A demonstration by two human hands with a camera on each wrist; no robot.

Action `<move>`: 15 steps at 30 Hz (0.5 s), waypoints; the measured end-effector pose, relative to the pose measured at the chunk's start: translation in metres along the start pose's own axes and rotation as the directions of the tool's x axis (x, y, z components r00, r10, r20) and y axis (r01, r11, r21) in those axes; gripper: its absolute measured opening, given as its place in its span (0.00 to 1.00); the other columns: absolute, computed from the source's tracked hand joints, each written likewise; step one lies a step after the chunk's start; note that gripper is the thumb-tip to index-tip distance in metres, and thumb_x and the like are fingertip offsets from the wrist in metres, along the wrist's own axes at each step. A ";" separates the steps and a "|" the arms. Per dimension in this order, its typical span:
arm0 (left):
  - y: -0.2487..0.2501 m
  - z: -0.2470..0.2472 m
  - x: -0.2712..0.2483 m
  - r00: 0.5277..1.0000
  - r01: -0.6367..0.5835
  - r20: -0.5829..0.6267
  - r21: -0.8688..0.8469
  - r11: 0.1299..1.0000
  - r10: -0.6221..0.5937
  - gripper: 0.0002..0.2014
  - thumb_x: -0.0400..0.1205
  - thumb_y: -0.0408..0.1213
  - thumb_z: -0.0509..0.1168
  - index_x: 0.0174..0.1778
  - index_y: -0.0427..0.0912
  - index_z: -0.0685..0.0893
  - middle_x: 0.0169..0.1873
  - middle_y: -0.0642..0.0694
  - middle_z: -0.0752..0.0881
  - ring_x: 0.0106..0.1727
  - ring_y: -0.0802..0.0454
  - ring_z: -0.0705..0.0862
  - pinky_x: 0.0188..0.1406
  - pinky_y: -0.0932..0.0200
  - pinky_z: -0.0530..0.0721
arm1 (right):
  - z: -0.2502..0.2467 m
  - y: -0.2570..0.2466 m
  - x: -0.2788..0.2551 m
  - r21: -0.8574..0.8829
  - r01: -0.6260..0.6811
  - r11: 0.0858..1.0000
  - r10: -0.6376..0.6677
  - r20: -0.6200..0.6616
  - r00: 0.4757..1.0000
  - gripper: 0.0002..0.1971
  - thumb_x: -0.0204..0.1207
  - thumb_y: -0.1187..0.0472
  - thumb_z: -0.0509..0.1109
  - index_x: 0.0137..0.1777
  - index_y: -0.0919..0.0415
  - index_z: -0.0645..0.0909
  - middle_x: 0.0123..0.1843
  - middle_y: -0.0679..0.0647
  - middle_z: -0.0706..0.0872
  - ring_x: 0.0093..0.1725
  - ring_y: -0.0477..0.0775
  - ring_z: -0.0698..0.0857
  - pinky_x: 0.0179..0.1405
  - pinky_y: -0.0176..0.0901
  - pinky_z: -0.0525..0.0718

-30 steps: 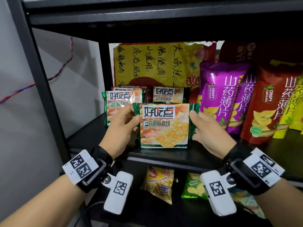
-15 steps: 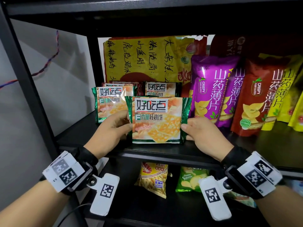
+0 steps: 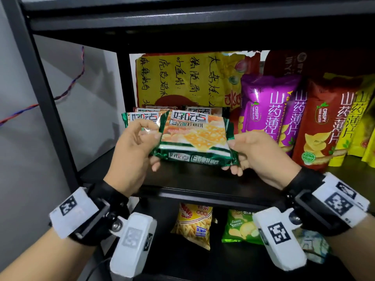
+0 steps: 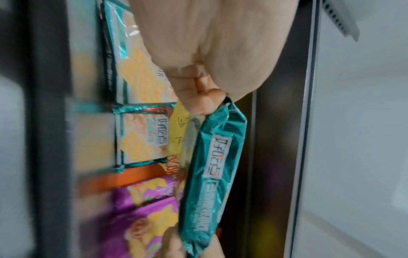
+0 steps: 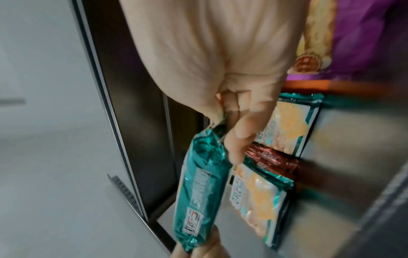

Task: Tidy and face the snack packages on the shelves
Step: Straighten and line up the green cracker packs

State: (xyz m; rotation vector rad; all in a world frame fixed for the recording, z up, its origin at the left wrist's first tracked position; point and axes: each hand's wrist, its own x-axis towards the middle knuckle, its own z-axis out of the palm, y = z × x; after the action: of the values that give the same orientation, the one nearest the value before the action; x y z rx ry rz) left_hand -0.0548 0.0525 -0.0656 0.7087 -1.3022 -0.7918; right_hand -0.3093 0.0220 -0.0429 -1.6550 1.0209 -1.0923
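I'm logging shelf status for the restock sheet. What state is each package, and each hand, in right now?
Held biscuit pack: lifted off the shelf, tilted back, gripped at both ends.
Left hand: grips the pack's left end.
Right hand: grips its right end.
Biscuit pack behind the left hand: upright, front facing out.
Purple yam crisp bag: upright, facing out.
Red yam crisp bag: upright, facing out.
Shrimp stick bag, lower shelf: leaning.

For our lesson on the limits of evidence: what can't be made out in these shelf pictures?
- Head view: red-brown packets behind the green-edged cracker packs, covered by the front row.
- Head view: pale packet on the lower shelf, hidden behind the right wrist's white device.
- Left wrist view: purple crisp bags, blurred, print unreadable.
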 end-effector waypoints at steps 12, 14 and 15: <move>0.030 0.010 0.000 0.993 0.111 -0.041 0.035 0.993 -0.109 0.11 0.86 0.46 0.63 0.48 0.41 0.83 0.32 0.37 0.85 0.22 0.49 0.82 0.23 0.57 0.86 | 0.000 -0.023 0.008 0.358 -0.362 0.860 0.349 0.103 0.931 0.13 0.88 0.66 0.54 0.57 0.74 0.79 0.22 0.61 0.85 0.14 0.44 0.77 0.10 0.30 0.74; 0.031 0.011 -0.003 0.994 0.106 0.018 0.113 0.988 -0.108 0.18 0.81 0.58 0.66 0.47 0.45 0.86 0.45 0.40 0.92 0.33 0.41 0.91 0.30 0.51 0.91 | 0.000 -0.021 0.007 0.322 -0.320 0.891 0.303 0.105 0.947 0.14 0.88 0.63 0.57 0.60 0.73 0.80 0.27 0.63 0.87 0.18 0.48 0.81 0.14 0.33 0.79; 0.031 0.012 -0.004 0.996 0.084 0.027 0.153 0.985 -0.090 0.21 0.79 0.59 0.68 0.48 0.42 0.84 0.48 0.41 0.93 0.41 0.39 0.93 0.33 0.49 0.92 | 0.001 -0.021 0.005 0.313 -0.290 0.904 0.265 0.121 0.957 0.14 0.88 0.60 0.58 0.62 0.69 0.80 0.33 0.64 0.90 0.22 0.51 0.85 0.17 0.36 0.82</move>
State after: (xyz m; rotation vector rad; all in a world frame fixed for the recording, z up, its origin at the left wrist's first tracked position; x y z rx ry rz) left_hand -0.0641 0.0730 -0.0403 0.8823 -1.3799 -0.7830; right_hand -0.3036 0.0227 -0.0224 -1.2307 0.9345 -0.9421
